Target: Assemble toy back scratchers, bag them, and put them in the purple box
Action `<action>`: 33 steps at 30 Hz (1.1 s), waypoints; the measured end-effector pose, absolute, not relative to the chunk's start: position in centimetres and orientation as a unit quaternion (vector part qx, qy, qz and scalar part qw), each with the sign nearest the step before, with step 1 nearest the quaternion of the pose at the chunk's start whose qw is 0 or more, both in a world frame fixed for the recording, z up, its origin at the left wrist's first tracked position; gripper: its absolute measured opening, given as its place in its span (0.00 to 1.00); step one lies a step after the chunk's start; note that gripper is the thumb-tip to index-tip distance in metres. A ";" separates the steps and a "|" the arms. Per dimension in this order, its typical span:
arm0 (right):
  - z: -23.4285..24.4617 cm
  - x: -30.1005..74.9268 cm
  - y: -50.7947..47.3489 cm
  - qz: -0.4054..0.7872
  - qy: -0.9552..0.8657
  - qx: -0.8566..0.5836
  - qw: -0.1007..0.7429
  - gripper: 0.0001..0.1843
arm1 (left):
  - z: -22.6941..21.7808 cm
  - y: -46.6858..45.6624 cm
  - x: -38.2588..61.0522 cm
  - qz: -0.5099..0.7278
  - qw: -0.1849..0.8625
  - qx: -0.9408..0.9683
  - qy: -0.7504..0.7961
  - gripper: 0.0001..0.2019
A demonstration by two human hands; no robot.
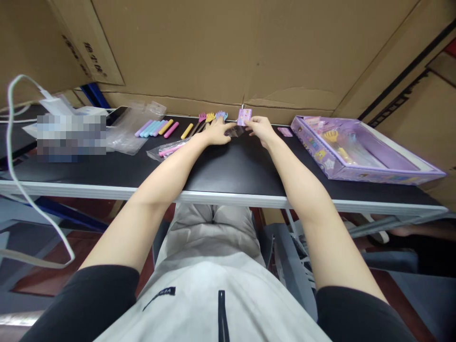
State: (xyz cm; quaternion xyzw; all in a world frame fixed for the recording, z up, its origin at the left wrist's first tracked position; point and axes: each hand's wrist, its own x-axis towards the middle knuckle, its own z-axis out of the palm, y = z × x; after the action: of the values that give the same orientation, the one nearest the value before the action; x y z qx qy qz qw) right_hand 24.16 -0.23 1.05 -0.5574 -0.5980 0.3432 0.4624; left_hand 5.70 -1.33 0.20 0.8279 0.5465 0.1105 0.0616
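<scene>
My right hand (261,130) pinches a small purple printed card (244,117) between thumb and fingers and holds it up near the back of the desk. Beside it, my left hand (215,132) lies low with its fingers stretched out, next to the clawed heads of a pink back scratcher (202,117), a yellow back scratcher (210,117) and a blue back scratcher (221,115). A clear plastic piece (236,131) lies between the two hands, by the left fingertips. Partly under my left forearm is a clear bag (156,154) with a pink handle (171,149).
Several coloured handles (155,128) lie in a row at left, beside empty clear bags (130,133). A white cable (17,175) hangs over the desk's left end. At right stands an open purple box (374,176) with packaged scratchers; another small card (285,132) lies near it. Cardboard (213,57) walls the back.
</scene>
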 end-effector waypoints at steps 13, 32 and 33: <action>0.8 23.7 -0.8 0.474 -0.514 -0.550 0.457 0.14 | 0.0 -1.0 5.0 0.150 0.093 0.839 0.516 0.46; 2.0 24.3 -1.3 0.453 -0.541 -0.543 0.454 0.16 | -2.2 0.2 6.7 0.291 0.140 0.804 0.499 0.28; 2.0 24.3 -1.3 0.458 -0.542 -0.542 0.449 0.16 | -2.3 0.3 6.6 0.294 0.138 0.805 0.496 0.28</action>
State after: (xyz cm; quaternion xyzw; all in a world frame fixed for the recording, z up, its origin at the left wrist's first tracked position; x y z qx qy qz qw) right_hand 24.33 -1.34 1.97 -0.5423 -0.5423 0.4582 0.4493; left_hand 6.60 0.35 -2.31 0.8051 0.4960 0.2943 0.1383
